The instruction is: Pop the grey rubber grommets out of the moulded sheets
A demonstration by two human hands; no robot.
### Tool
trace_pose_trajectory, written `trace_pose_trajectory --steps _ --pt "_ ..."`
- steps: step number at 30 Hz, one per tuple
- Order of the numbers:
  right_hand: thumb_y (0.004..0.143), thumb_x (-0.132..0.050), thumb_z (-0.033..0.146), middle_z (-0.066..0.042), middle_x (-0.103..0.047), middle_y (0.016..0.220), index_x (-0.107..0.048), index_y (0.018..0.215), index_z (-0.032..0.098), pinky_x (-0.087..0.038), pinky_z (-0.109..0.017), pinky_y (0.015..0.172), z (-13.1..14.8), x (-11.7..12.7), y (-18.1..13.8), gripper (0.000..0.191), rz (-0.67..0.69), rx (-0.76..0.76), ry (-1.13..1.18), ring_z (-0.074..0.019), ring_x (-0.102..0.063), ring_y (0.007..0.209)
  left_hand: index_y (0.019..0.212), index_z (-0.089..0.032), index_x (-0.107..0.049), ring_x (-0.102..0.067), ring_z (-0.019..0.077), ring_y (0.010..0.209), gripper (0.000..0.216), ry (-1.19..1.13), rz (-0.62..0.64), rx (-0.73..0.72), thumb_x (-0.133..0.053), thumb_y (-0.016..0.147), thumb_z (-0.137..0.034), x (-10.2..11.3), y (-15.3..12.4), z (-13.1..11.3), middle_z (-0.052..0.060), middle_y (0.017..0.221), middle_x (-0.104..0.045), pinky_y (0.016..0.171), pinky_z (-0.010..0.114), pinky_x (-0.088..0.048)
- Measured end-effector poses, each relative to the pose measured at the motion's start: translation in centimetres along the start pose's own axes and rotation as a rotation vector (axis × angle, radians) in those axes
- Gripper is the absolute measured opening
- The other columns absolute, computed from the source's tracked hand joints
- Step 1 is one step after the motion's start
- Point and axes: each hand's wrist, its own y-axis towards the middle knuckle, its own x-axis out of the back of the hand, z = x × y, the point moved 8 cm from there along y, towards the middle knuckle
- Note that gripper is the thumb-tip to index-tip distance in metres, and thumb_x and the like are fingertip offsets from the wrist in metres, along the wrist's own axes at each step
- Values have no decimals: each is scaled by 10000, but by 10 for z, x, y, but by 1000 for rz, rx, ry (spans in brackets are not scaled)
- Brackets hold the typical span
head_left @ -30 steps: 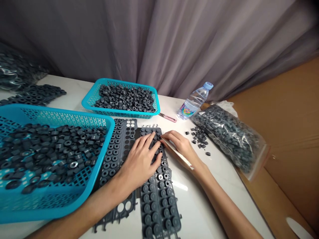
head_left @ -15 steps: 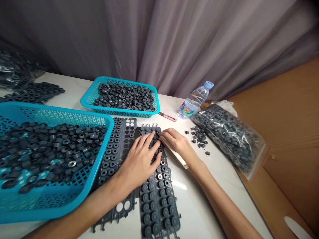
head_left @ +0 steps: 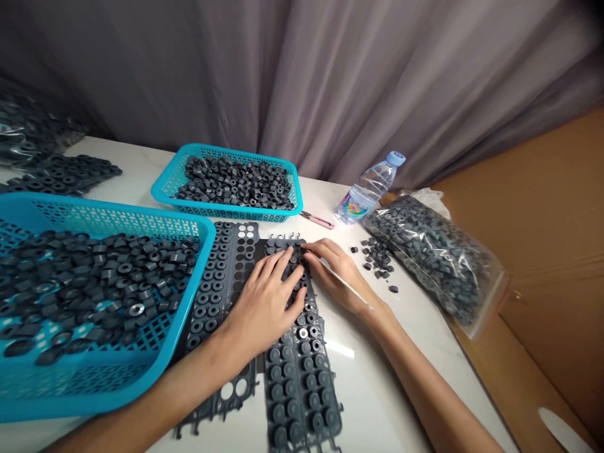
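Note:
My left hand (head_left: 268, 290) lies palm down with its fingers spread on a dark grey moulded rubber sheet (head_left: 306, 377) studded with rows of round ring-shaped parts. Close to its right, my right hand (head_left: 337, 274) is closed around a thin white flat stick (head_left: 346, 286), whose front end meets the sheet's far right edge. What the stick's tip touches is hidden by my fingers. Partly under my left forearm is a second grey sheet (head_left: 207, 302), with rings on one side and open round holes on the other.
A large blue basket (head_left: 207, 245) at left and a smaller blue basket (head_left: 297, 189) behind hold loose grey rings. Pink-handled snips (head_left: 318, 220), a water bottle (head_left: 368, 192), loose small dark pieces (head_left: 377, 258) and a filled plastic bag (head_left: 434, 261) lie right. More sheets (head_left: 70, 173) rest far left.
The white stick has turned in my right hand from its broad face to its narrow edge, and its rear end has risen over my wrist. My left hand has stayed in place.

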Motion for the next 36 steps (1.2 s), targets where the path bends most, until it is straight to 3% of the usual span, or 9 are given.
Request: trace_pose_trajectory --steps 6,15,27,36 --pt "1067 -543 348 -86 -725 1085 -703 1177 219 -535 -397 919 -21 20 -4 233 -141 -134 86 -236 -683 990 1360 -155 -623 -456 329 1420 390 1 16 1 -469 1027 -287 0 0 0 162 1560 -485 1187 544 -406" --pt "1048 -574 301 -106 -720 1039 -670 1165 197 -573 -393 886 -5 3 -10 184 2 66 21 -241 -690 971 1370 -152 -623 -453 328 1422 401 7 17 2 -460 1033 -295 -1 0 0 165 1559 -486 1193 544 -397" --pt "1061 -546 269 -101 -701 1059 -655 1173 194 -567 -381 889 -6 -3 -9 174 44 78 -96 -239 -671 997 1353 -144 -634 -456 325 1415 392 -3 16 1 -460 1032 -289 0 0 -1 167 1549 -490 1193 534 -397" --pt "1074 -507 225 -111 -695 1226 -625 1203 214 -575 -417 943 -4 -9 -6 175 59 155 -168 -249 -658 1127 1336 -145 -636 -463 329 1413 382 -9 16 -4 -450 1031 -283 1 0 -2 169 1542 -503 1189 544 -405"
